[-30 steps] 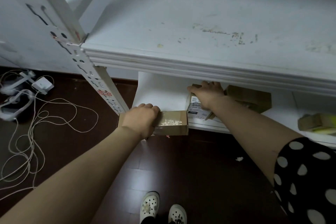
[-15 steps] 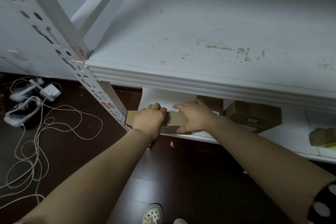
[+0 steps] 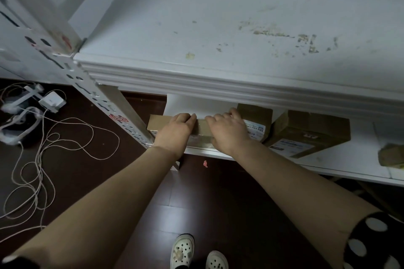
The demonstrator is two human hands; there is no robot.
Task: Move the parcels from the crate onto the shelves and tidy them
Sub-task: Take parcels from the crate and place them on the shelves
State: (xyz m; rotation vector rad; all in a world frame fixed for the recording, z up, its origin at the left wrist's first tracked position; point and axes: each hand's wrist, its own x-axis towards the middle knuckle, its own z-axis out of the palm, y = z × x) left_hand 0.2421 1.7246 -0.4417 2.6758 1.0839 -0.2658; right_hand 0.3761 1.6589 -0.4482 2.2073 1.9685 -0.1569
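Flat brown cardboard parcel [image 3: 158, 123] is held on white lower shelf [image 3: 363, 159].
Left hand [image 3: 175, 132], right hand [image 3: 227, 132] curled over it; dark floor [image 3: 207, 199] below.

Upper shelf [image 3: 218, 28]: overhanging the lower shelf [image 3: 360, 159].
Flat box [image 3: 157, 122]: lying at the lower shelf's left front corner, beside the post [image 3: 113, 111].
Left hand [image 3: 175, 131], right hand [image 3: 227, 131]: gripping the flat box side by side.
Middle box [image 3: 254, 113]: sitting just behind the right hand.
Big box [image 3: 310, 133]: sitting right of the middle box.
End parcel [image 3: 391, 155]: lying far right, apart.
Cables [image 3: 43, 148]: lying on the floor, left of the post.
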